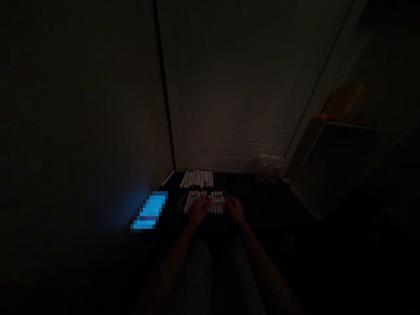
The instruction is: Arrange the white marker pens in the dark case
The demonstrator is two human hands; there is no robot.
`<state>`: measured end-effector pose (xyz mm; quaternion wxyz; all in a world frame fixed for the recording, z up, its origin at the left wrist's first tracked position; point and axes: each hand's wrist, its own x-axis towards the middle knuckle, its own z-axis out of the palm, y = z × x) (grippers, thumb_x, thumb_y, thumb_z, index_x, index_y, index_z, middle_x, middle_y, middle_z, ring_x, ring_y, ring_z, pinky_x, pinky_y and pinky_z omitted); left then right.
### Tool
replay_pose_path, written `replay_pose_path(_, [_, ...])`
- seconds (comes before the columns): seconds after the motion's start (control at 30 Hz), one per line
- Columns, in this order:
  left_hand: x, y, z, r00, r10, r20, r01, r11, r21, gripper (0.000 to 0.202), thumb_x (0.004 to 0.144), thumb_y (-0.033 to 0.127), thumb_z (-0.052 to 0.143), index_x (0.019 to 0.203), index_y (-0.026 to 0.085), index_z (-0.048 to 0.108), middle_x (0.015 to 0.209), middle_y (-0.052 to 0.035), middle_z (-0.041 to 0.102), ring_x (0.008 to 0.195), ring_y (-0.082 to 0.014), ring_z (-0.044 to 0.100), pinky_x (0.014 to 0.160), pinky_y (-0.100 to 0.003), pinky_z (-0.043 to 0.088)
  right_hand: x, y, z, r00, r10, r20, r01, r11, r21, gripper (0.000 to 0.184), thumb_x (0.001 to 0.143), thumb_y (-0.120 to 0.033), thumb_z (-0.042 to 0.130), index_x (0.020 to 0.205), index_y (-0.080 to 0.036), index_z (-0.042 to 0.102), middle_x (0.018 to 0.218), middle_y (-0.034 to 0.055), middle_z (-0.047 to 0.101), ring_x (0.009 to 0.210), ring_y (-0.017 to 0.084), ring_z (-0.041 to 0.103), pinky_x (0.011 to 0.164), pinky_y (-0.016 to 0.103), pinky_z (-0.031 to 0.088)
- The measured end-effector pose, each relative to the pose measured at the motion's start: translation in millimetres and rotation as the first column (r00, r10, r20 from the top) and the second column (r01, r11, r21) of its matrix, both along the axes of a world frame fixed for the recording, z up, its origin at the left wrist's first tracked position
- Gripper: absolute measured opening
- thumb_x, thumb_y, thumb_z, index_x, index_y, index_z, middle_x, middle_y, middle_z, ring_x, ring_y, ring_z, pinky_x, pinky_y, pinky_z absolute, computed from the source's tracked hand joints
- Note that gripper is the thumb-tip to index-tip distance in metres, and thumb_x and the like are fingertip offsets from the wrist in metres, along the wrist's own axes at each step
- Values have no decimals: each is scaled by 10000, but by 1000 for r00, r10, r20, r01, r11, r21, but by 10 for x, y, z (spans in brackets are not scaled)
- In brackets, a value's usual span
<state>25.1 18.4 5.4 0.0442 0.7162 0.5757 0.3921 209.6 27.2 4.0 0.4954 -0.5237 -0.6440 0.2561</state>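
The room is very dark. Two rows of white-barrelled markers lie on the dark floor by the wall: a far row and a near row. My left hand rests on the near row with its fingers curled over the markers. My right hand is at the right end of that row, fingers bent toward the markers. Both hands seem to pinch one marker between them, but the dim light hides the grip. My legs stretch out below my forearms.
A glowing blue screen lies on the floor to the left. Two small pale containers stand against the wall at the right. A dark shelf unit with things on top fills the right side.
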Motion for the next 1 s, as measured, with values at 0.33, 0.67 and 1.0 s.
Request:
replay_pose_path(0.33, [-2,-15,23,1000,-8,4,8,1000,-5,239,848,374,365,876,232,556,965,-13,573,894,-146,537,750,-256,408,-3,-19,27,1000,-8,0,8,1000,-15,313,783,-443,442,720,-189,611,716,7,602,699,136,518,612,208,380])
replay_pose_path(0.67, [-5,-18,29,1000,-17,15,18,1000,-20,250,851,386,361,884,227,551,963,-10,568,891,-145,529,748,-258,407,-1,-79,124,1000,18,-14,-18,1000,-18,287,775,-429,461,715,-194,614,687,1,596,688,137,519,604,209,381])
replay_pose_path(1.0, [-9,-9,4,1000,-14,1,14,1000,-4,260,856,393,350,880,228,549,954,-13,564,899,-148,523,760,-264,399,-6,55,-67,1000,-6,-11,6,1000,-21,292,781,-423,437,734,-190,607,718,-4,591,699,132,513,609,206,378])
